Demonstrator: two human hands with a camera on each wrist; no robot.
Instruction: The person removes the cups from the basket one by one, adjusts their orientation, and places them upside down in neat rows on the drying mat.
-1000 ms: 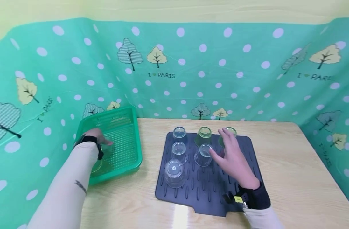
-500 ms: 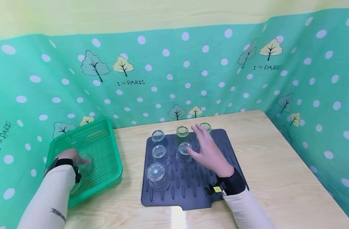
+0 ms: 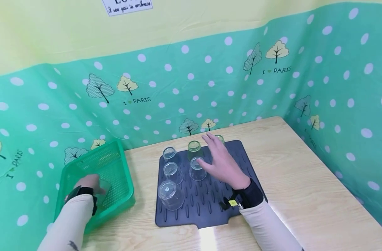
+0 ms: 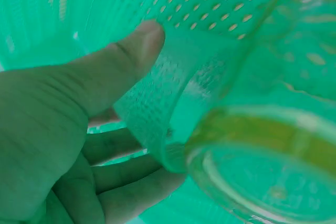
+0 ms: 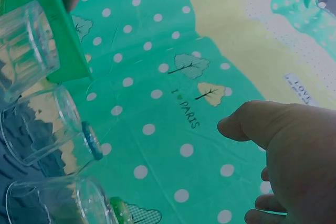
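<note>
My left hand (image 3: 90, 182) is inside the green mesh basket (image 3: 115, 164) at the table's left. It grips a clear glass (image 3: 103, 194); in the left wrist view the thumb (image 4: 123, 69) and curled fingers close round the glass (image 4: 247, 156). My right hand (image 3: 220, 163) hovers with spread fingers over the dark ribbed mat (image 3: 209, 207) and holds nothing. Several upturned glasses stand on the mat: one (image 3: 197, 168) by my fingertips, a greenish one (image 3: 194, 147) behind it, another (image 3: 220, 138) partly hidden by my hand. The largest glass (image 3: 169, 194) stands nearest.
Two more glasses (image 3: 170, 153) (image 3: 171, 171) stand in the mat's left column. The wooden table (image 3: 297, 181) extends to the right of the mat. A green dotted cloth (image 3: 209, 90) walls the table on three sides.
The head view has tilted up and swung, so more wall shows. Both hands keep roughly the same places: left hand with the glass in the basket, right hand over the mat.
</note>
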